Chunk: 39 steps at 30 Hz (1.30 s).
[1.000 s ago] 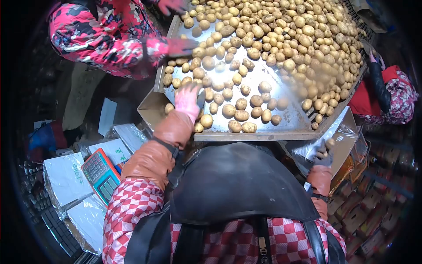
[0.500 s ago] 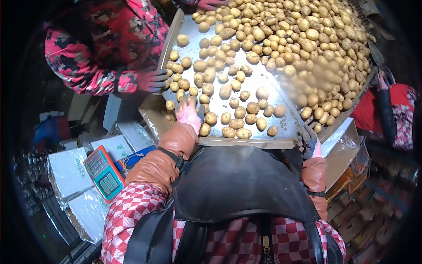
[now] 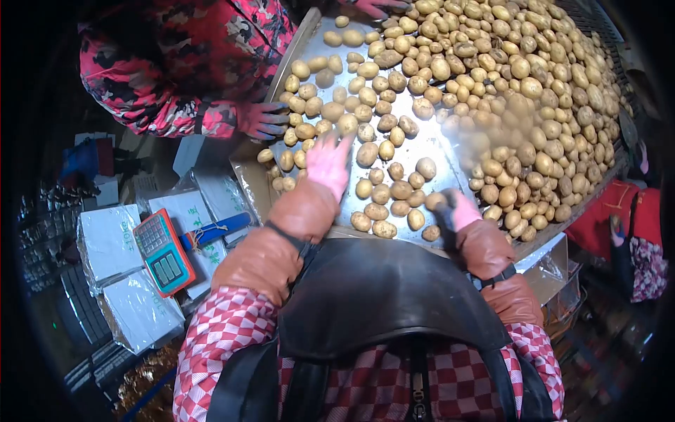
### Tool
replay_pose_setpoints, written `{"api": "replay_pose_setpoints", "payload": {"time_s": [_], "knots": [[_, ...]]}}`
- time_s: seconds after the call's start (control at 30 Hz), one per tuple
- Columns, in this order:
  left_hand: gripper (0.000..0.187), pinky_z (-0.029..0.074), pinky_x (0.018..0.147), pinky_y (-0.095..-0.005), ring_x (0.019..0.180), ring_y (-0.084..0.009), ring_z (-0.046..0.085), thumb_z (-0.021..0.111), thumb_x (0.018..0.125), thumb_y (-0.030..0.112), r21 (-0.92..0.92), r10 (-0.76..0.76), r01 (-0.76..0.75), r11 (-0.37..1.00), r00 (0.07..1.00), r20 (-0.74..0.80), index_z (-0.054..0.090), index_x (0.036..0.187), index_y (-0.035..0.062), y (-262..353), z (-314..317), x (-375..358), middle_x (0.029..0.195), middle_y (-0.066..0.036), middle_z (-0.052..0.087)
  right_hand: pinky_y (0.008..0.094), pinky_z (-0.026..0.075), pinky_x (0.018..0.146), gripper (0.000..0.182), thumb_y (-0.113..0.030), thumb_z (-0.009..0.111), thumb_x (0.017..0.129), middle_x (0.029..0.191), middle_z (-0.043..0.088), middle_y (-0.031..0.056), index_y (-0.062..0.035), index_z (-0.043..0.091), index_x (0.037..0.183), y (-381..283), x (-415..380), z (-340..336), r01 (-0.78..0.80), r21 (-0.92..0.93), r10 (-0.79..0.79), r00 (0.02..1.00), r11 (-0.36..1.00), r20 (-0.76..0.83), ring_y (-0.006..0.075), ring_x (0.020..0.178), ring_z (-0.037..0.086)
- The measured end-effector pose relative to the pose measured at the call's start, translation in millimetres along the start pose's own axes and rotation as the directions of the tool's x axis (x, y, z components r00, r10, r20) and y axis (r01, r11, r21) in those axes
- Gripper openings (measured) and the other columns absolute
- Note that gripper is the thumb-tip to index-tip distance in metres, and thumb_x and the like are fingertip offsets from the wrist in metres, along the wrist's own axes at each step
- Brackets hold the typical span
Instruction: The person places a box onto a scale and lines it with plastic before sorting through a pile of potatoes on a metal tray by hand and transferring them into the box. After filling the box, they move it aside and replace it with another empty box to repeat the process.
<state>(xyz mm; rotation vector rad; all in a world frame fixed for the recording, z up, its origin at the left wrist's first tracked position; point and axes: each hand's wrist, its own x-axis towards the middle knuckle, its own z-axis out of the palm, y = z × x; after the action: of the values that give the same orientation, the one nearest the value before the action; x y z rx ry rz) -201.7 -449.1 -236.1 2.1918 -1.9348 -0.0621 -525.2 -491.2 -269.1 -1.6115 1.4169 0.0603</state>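
Observation:
My left hand (image 3: 329,163), in a pink glove, lies with its fingers spread among loose potatoes (image 3: 367,154) on the metal sorting table (image 3: 441,151). Its fingertips are right at a potato (image 3: 346,125). My right hand (image 3: 458,210), also gloved, is over the table's near right part. Its dark fingertips overlap a potato (image 3: 435,201) in this view, and I cannot tell whether they grip it. More potatoes (image 3: 401,190) lie scattered between my two hands. Brown sleeve covers reach up both forearms.
A big potato heap (image 3: 548,133) fills the table's right side. At the left edge rests a co-worker's gloved hand (image 3: 264,120), with another gloved hand (image 3: 376,7) at the top. A scale (image 3: 166,252) sits among wrapped boxes (image 3: 111,239). A person in red (image 3: 612,218) is at right.
My left hand has moved up and right among the potatoes. My right hand has left the table's near right corner and come inward over the surface. The view has shifted slightly.

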Motion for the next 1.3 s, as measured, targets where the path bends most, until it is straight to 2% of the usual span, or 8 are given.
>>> {"api": "replay_pose_setpoints", "payload": {"time_s": [0.23,0.53,0.67,0.8,0.83,0.93,1.13,1.3], "knots": [[0.061,0.044,0.103,-0.0464,0.122,-0.0393,0.055,0.056,0.090,0.024,0.011,-0.382,0.443,0.897,0.759,0.527,0.037,0.148,0.0199,-6,33,87,0.134,-0.026,0.053,0.0300,0.049,0.059,0.036,-0.024,0.070,0.092,0.086,0.067,0.0054,-0.0005,0.063,0.118,-26,36,14,-0.254,0.556,-0.146,0.805,0.792,0.575,0.0139,0.066,0.061],[0.064,0.048,0.095,-0.0468,0.110,-0.0426,0.060,0.063,0.088,0.027,-0.268,0.137,0.103,0.958,0.654,0.744,0.038,0.147,0.0239,79,-27,75,0.118,-0.028,0.061,0.0316,0.054,0.075,0.062,-0.016,0.056,0.092,0.127,0.061,0.0129,-0.0044,0.034,0.149,-41,17,-7,0.176,0.817,-0.410,0.909,0.549,0.080,0.0239,0.097,0.066],[0.045,0.050,0.092,-0.0410,0.104,-0.0349,0.065,0.065,0.093,0.029,-0.618,0.031,0.161,0.770,0.957,0.288,0.056,0.134,0.0105,71,-1,134,0.114,-0.025,0.066,0.0315,0.055,0.087,0.073,0.008,0.048,0.087,0.142,0.048,0.0129,-0.0107,0.025,0.154,-32,32,-7,0.528,0.612,-0.563,0.811,0.589,-0.158,0.0246,0.126,0.055],[0.069,0.028,0.110,-0.0614,0.139,-0.0423,0.034,0.064,0.082,0.055,-0.016,0.075,-0.074,0.997,0.976,0.205,0.050,0.139,0.0185,54,74,121,0.152,-0.019,0.036,0.0296,0.055,0.086,0.082,0.015,0.050,0.084,0.140,0.047,0.0116,-0.0108,0.020,0.155,-32,10,-17,0.546,0.701,-0.585,0.779,0.459,-0.223,0.0250,0.118,0.059],[0.073,0.019,0.110,-0.0699,0.143,-0.0439,0.025,0.065,0.080,0.059,-0.062,0.142,-0.128,0.990,0.895,0.422,0.047,0.141,0.0212,49,83,110,0.157,-0.016,0.027,0.0375,0.035,0.113,0.102,-0.050,0.072,0.086,0.141,0.050,0.0152,-0.0007,0.015,0.154,-27,7,-14,0.413,0.800,-0.510,0.845,0.436,-0.158,0.0231,0.132,0.048],[0.073,0.015,0.111,-0.0709,0.144,-0.0455,0.022,0.063,0.083,0.057,-0.103,0.405,-0.400,0.911,0.815,0.414,0.043,0.145,0.0243,62,51,37,0.155,-0.014,0.031,0.0381,0.035,0.113,0.098,-0.045,0.069,0.089,0.144,0.047,0.0160,-0.0022,0.011,0.155,-20,-7,-12,0.476,0.687,-0.462,0.858,0.549,-0.226,0.0259,0.133,0.047],[0.073,0.024,0.114,-0.0587,0.145,-0.0439,0.021,0.070,0.082,0.042,-0.331,0.558,-0.451,0.829,0.633,0.536,0.040,0.146,0.0242,23,23,-13,0.155,-0.016,0.030,0.0191,0.040,0.047,0.054,-0.035,0.060,0.097,0.113,0.058,0.0057,-0.0156,0.039,0.144,47,-69,-18,0.182,0.890,-0.156,0.951,-0.417,-0.267,0.0154,0.076,0.052],[0.071,0.023,0.116,-0.0562,0.144,-0.0455,0.022,0.065,0.087,0.046,-0.284,0.526,-0.445,0.849,0.671,0.522,0.038,0.148,0.0233,10,20,-36,0.156,-0.018,0.027,0.0195,0.040,0.052,0.051,-0.028,0.065,0.095,0.117,0.059,0.0061,-0.0156,0.045,0.140,196,-179,-23,0.468,0.533,0.314,0.880,-0.705,-0.358,0.0138,0.078,0.052]]}}
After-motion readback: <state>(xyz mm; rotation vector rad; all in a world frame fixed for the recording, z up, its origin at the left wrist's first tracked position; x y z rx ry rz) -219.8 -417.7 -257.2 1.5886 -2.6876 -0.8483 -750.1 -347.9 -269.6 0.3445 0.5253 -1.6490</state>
